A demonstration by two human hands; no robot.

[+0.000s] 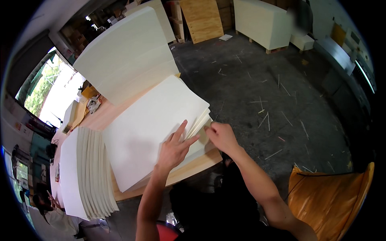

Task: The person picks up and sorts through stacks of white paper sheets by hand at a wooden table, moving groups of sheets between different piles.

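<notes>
Paper (150, 116) could slide off the bench's (203, 162) right edge if my left hand (173, 150), fingers spread, drags it; I can't tell whether my right hand's (223, 137) curled fingers grip.

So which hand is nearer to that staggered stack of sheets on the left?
The left hand: it is over the large white sheet, right of the staggered stack. The right hand is farther off, by the large sheet's right edge.

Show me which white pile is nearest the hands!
The middle pile, lying flat under the left hand. The stepped pile, left of it, and the tall pile behind are farther off.
</notes>
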